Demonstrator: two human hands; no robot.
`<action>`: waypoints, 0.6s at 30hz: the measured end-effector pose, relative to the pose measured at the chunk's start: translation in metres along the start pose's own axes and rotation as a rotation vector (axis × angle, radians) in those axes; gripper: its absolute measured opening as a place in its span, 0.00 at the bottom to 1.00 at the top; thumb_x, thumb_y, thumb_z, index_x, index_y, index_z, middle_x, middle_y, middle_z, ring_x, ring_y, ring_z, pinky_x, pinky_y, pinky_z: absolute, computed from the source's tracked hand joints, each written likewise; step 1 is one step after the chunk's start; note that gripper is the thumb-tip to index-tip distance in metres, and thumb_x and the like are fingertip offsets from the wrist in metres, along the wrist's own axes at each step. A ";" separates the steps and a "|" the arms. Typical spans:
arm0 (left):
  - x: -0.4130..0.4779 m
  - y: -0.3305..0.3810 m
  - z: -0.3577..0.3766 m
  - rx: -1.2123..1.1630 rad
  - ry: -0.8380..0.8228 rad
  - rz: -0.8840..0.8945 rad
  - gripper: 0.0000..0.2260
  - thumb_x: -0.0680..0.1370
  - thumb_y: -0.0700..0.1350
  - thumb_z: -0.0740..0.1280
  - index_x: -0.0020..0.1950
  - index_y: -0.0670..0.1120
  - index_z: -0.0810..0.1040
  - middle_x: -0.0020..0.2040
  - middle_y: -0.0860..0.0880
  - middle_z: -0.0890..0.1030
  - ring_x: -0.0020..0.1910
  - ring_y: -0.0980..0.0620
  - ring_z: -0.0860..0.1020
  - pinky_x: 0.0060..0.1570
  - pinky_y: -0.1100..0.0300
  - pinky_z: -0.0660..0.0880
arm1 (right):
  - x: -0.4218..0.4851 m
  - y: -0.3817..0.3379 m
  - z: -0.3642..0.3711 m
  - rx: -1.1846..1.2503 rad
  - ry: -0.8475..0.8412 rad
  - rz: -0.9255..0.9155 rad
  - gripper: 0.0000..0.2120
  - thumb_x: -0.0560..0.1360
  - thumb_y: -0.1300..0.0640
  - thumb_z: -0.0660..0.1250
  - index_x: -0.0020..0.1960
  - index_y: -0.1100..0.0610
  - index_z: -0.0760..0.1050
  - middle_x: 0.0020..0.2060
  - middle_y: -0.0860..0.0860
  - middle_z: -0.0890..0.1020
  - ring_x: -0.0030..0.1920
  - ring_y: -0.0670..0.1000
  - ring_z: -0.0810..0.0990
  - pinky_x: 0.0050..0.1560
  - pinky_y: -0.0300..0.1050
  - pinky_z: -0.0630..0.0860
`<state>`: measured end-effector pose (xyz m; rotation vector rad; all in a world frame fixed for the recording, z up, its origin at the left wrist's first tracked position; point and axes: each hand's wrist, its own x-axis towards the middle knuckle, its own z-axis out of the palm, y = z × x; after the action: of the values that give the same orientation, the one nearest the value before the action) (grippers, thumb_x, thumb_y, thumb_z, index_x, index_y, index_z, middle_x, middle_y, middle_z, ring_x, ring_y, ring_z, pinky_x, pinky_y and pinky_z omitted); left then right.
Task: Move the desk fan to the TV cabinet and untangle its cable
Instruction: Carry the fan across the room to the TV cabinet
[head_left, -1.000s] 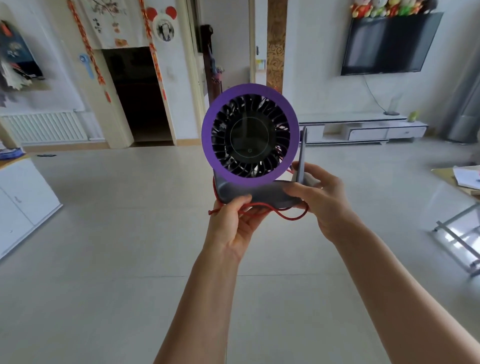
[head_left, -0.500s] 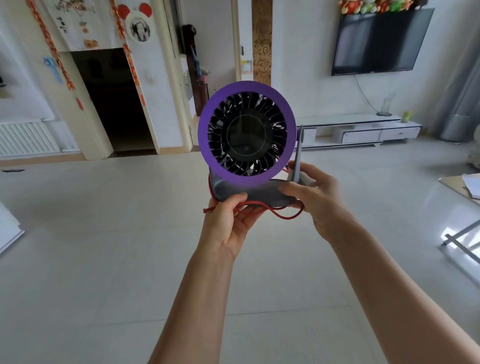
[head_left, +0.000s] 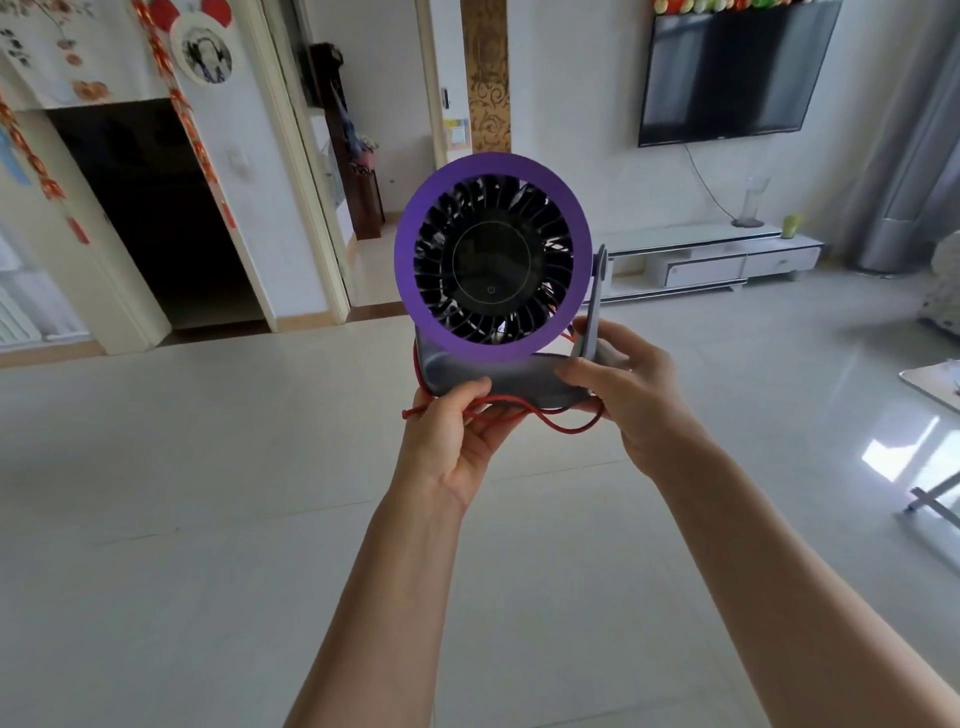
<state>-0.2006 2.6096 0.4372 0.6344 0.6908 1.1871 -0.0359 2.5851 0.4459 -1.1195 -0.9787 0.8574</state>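
I hold a small desk fan (head_left: 492, 258) in front of me at chest height: purple ring, black blades, grey base. My left hand (head_left: 453, 441) grips the base's left underside and pinches part of the red cable (head_left: 561, 423). My right hand (head_left: 634, 395) grips the base's right end beside the grey side arm. The cable loops loosely under the base between both hands. The low white TV cabinet (head_left: 706, 254) stands against the far wall, right of the fan, below the wall-mounted TV (head_left: 732, 73).
Pale tiled floor stretches ahead to the cabinet. A dark doorway (head_left: 150, 218) and a hallway opening are at the left. A glass table edge (head_left: 935, 384) juts in at the right. A vase (head_left: 753, 202) and a green cup (head_left: 790, 226) stand on the cabinet.
The view has swung and advanced toward the far wall: the doorway and cabinet look closer, and the white furniture at the left has left the view. Both hands keep the same grip on the fan.
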 end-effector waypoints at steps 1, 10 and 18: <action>0.014 0.000 0.002 0.004 -0.002 0.000 0.11 0.77 0.31 0.64 0.57 0.40 0.77 0.45 0.38 0.85 0.42 0.42 0.85 0.44 0.50 0.83 | 0.013 0.004 -0.001 -0.003 0.002 0.003 0.19 0.67 0.70 0.74 0.51 0.51 0.81 0.32 0.45 0.85 0.36 0.48 0.86 0.33 0.40 0.81; 0.142 -0.025 0.047 -0.001 -0.012 -0.027 0.11 0.77 0.31 0.64 0.58 0.39 0.77 0.46 0.37 0.84 0.42 0.41 0.85 0.42 0.51 0.83 | 0.143 0.035 -0.041 -0.015 0.027 0.006 0.21 0.66 0.68 0.75 0.57 0.54 0.81 0.36 0.49 0.86 0.39 0.51 0.86 0.35 0.42 0.81; 0.287 -0.058 0.130 -0.026 -0.013 -0.042 0.10 0.77 0.32 0.65 0.57 0.41 0.77 0.48 0.36 0.85 0.44 0.40 0.85 0.39 0.52 0.83 | 0.296 0.040 -0.108 -0.040 -0.001 -0.014 0.19 0.66 0.68 0.75 0.51 0.49 0.81 0.35 0.47 0.86 0.38 0.49 0.86 0.34 0.40 0.80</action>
<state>-0.0021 2.8610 0.4342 0.6031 0.6738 1.1501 0.1642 2.8323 0.4486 -1.1449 -1.0075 0.8302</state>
